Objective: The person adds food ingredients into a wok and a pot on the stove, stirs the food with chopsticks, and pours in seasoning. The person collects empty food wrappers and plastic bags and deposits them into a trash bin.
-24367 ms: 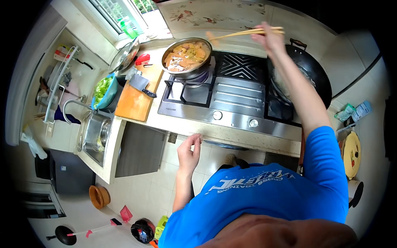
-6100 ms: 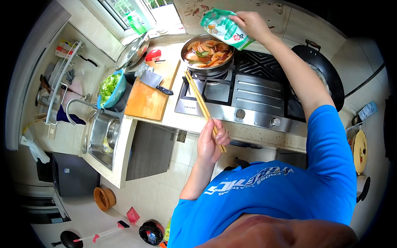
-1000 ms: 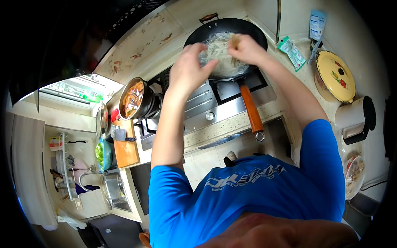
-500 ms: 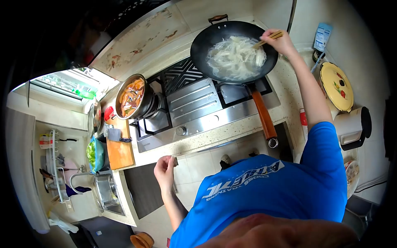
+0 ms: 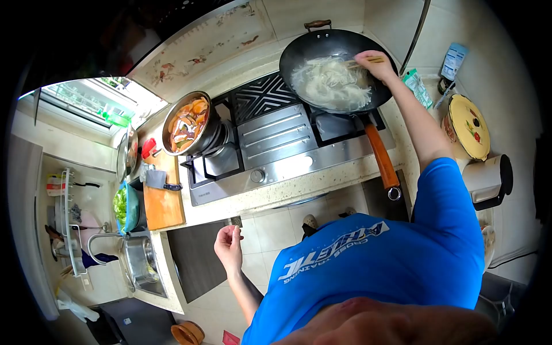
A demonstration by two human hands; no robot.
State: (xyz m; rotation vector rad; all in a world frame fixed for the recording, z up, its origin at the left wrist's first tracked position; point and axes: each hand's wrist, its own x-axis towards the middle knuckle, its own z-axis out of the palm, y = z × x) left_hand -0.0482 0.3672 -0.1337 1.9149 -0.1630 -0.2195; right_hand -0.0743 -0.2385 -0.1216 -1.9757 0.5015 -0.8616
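My right hand (image 5: pixel 376 64) is closed on wooden chopsticks (image 5: pixel 357 64), whose tips reach into pale noodles (image 5: pixel 330 83) in steaming liquid. The black wok (image 5: pixel 296 54) around them sits on the right burner, its wooden handle (image 5: pixel 380 150) pointing toward my body. My left hand (image 5: pixel 229 244) hangs in front of the counter, away from the cookware, with fingers curled and fingertips together; nothing shows between them. On the left burner stands a metal pot (image 5: pixel 215 123) of orange slices and reddish-brown liquid.
A cleaver (image 5: pixel 156 179) lies on the wooden cutting board (image 5: pixel 164 207) at the left. Beside it are a blue bowl (image 5: pixel 133 208) of greens and the sink (image 5: pixel 138 259). Right of the wok stand a green packet (image 5: pixel 418 87), a yellow-lidded pot (image 5: pixel 470 126) and a kettle (image 5: pixel 483 179).
The green packet was poured over the left pot earlier; now it lies right of the wok. The chopsticks passed to my right hand. Since a second ago, my left hand has withdrawn from the wok.
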